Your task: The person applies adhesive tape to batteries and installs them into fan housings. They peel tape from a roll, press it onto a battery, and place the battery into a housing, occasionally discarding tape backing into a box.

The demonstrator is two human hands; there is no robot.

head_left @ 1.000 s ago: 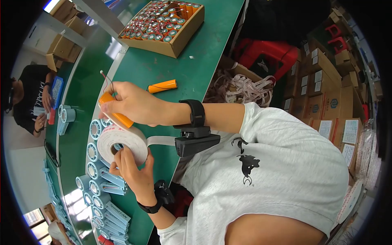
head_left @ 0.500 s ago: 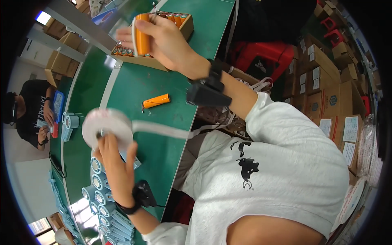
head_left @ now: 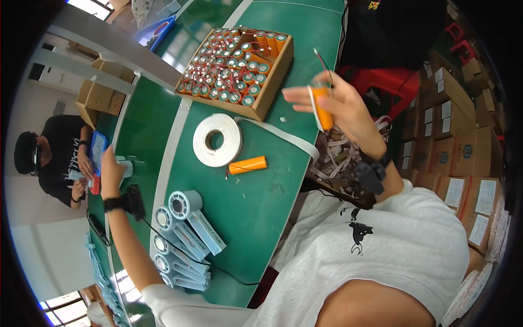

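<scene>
Held upright in my right hand [head_left: 351, 106] is an orange cylindrical battery [head_left: 322, 111], thumb against it and other fingers stretched out. A white strip runs down its side and thin wires rise from its top. My left hand [head_left: 112, 173] reaches to the far side of the bench beside a light blue fan housing [head_left: 127, 167]; its fingers are mostly hidden, so I cannot tell whether it grips the housing. Flat on the green bench lies a roll of white tape [head_left: 233, 143], its loose end trailing to the near edge. Another orange battery [head_left: 249, 165] rests beside the roll.
An open carton [head_left: 275, 90] of wired orange batteries stands at the back. Several light blue handheld fans [head_left: 207, 231] lie on the near left, crossed by a black cable. Across the bench a person [head_left: 60, 147] handles parts by a blue tray [head_left: 98, 146]. Stacked boxes [head_left: 441, 147] stand right.
My left hand has let go of the tape roll, which now lies flat, and has moved to the far left. My right hand has brought the battery away from the carton, toward the right.
</scene>
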